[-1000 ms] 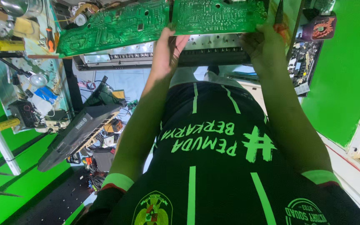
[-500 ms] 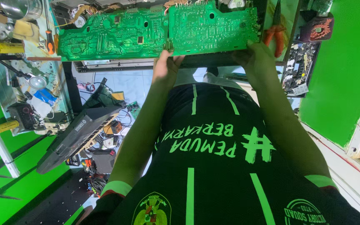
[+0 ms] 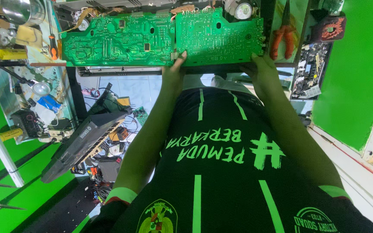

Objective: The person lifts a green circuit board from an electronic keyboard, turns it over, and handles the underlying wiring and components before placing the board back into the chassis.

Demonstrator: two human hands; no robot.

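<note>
Two green circuit boards lie side by side on a bench in front of me. My left hand (image 3: 173,71) grips the near edge of the right circuit board (image 3: 219,36) at its left corner, thumb on top. My right hand (image 3: 262,69) holds the same board at its near right corner. The left circuit board (image 3: 117,41) sits flat beside it, touching or nearly touching it, with thin wires running off its far edge. Below my arms I see my own black shirt with green stripes.
Red-handled pliers (image 3: 281,36) lie right of the boards and an orange-handled screwdriver (image 3: 53,45) left of them. A black keyboard instrument (image 3: 83,138) leans at the left above tangled cables (image 3: 109,159) on the floor. A green wall (image 3: 350,73) stands at the right.
The boards sit lower in the view and show more fully. Both hands have stayed on the right board's near edge, and it has shifted slightly with them.
</note>
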